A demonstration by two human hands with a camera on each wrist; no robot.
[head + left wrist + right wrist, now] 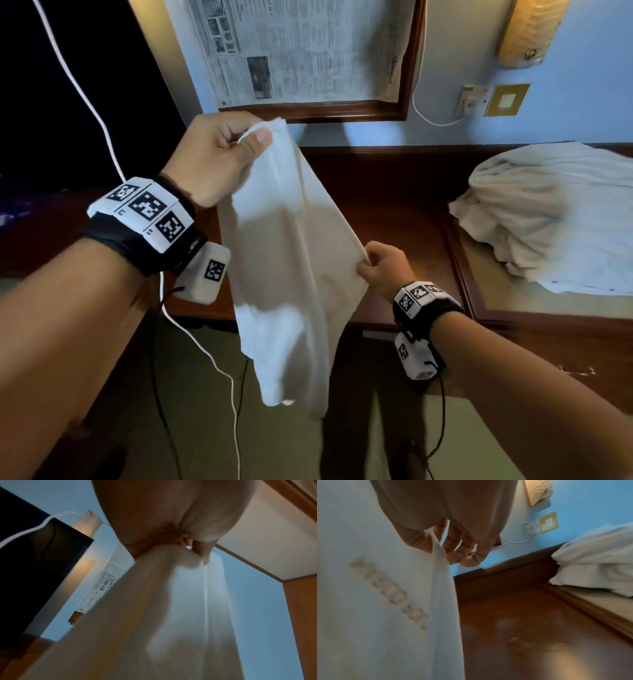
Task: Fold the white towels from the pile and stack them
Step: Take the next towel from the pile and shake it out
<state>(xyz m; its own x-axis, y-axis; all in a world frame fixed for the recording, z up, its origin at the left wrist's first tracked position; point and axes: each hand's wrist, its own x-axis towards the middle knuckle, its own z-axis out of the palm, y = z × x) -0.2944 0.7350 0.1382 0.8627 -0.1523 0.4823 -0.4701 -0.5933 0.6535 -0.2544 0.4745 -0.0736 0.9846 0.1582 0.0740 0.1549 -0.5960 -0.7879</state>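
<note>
A white towel (284, 260) hangs in the air in front of the dark wooden desk (404, 219). My left hand (219, 154) pinches its top corner, raised high at centre left. Lower and to the right, my right hand (380, 267) pinches the towel's right edge between thumb and forefinger. The cloth droops below the desk's front edge. The left wrist view shows the towel (171, 615) falling from the left hand (171, 539). In the right wrist view the towel (376, 601) carries faint embroidered lettering beside the right hand (436, 540). A pile of white towels (555, 219) lies at the right.
The pile (597, 563) rests on a lighter inset panel (513, 298) of the desk. A framed newspaper (294, 51) hangs on the blue wall, with a socket (472, 99) and a white cable (424, 113). A dark screen (68, 102) stands at left. White and black cables (219, 370) dangle from my wrists.
</note>
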